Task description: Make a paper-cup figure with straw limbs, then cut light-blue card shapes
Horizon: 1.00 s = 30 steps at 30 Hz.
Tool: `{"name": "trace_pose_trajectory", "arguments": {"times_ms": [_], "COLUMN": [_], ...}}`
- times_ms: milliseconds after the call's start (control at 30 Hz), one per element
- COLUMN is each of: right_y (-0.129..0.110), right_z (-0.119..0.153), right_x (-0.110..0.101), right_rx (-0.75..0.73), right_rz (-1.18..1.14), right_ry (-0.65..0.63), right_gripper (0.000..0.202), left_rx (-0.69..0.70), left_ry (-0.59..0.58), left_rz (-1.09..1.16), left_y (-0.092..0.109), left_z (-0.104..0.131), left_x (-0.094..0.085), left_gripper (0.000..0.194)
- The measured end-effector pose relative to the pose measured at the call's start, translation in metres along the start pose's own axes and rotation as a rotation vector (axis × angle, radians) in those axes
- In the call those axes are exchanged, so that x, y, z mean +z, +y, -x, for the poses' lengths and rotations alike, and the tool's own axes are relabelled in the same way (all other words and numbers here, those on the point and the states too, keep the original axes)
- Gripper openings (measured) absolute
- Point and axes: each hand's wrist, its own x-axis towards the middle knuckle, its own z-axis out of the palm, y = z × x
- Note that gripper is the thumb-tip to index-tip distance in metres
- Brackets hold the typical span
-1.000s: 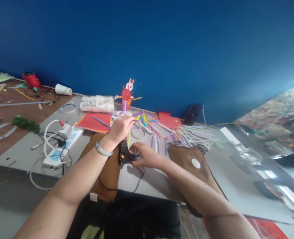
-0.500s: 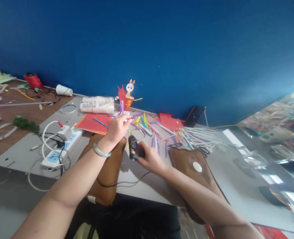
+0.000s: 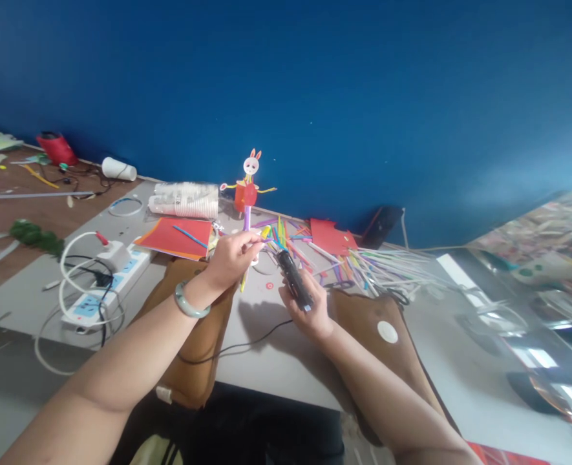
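Observation:
My left hand pinches the purple stem of a red paper figure, or a thin purple piece beside it; the fingers hide which. Wrapped in my right hand is a black tool, probably a glue gun, its tip pointing up and left near my left fingertips. A black cord trails from below it to the left. Behind the red figure stands a red cup figure with a white rabbit head and yellow arms.
Colourful pipe cleaners and red paper lie behind my hands. Bagged paper cups, a red sheet and a power strip are at the left. Brown cushions flank my arms; scissors lie at the right.
My right hand has moved right and turned the black tool so its tip points toward my left hand. My left hand and the red figure have shifted slightly right and down.

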Motion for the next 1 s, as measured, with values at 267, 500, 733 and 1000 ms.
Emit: {"name": "trace_pose_trajectory", "arguments": {"times_ms": [267,500,733,1000], "right_y": [0.0052,0.0098,0.0082,0.0086], "right_z": [-0.0015,0.0017,0.0015,0.0006], "right_x": [0.0007,0.0021,0.0033,0.0041], "right_rx": [0.020,0.026,0.037,-0.052], "right_rz": [-0.020,0.009,0.026,0.047], "right_ry": [-0.029,-0.012,0.002,0.035], "right_gripper": [0.008,0.007,0.005,0.005], "left_rx": [0.019,0.073,0.072,0.187], "left_ry": [-0.066,-0.053,-0.012,0.030], "left_rz": [0.068,-0.001,-0.046,-0.132], "left_y": [0.0060,0.0070,0.0087,0.0087], "left_z": [0.0066,0.0084,0.0079,0.0087], "left_x": [0.0028,0.0029,0.0019,0.0017], "left_gripper": [0.021,0.020,0.021,0.017]}}
